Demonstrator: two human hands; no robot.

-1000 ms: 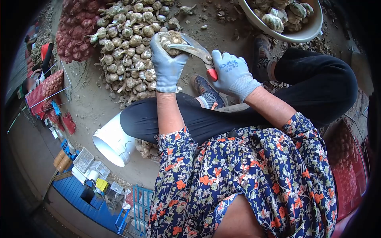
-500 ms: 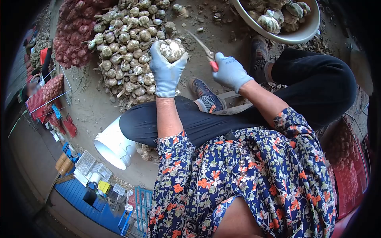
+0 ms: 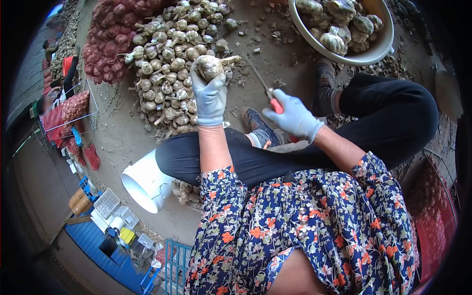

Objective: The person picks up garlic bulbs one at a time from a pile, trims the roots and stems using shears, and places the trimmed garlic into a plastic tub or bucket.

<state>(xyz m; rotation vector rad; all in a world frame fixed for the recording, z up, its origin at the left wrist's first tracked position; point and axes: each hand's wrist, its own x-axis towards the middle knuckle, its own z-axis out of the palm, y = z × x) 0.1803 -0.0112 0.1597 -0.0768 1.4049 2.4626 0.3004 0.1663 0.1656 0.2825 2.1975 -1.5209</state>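
My left hand, in a pale grey-blue glove, is closed around a garlic bulb. The bulb's stem points to the right. My right hand, gloved alike, grips red-handled shears; their long narrow blades reach up and left, apart from the bulb. Fingers cover part of the handles. Just beyond my left hand lies a big heap of garlic bulbs with trimmed stems.
A pale basin of larger bulbs sits at the upper right. Red mesh sacks stand left of the heap. A white bucket lies tipped by my knee. Another person is at the far left beside a framed red sack.
The bulb in my left hand has turned, and its stem now shows on the right. My right hand has moved slightly down with the shears. The whole view has shifted a little.
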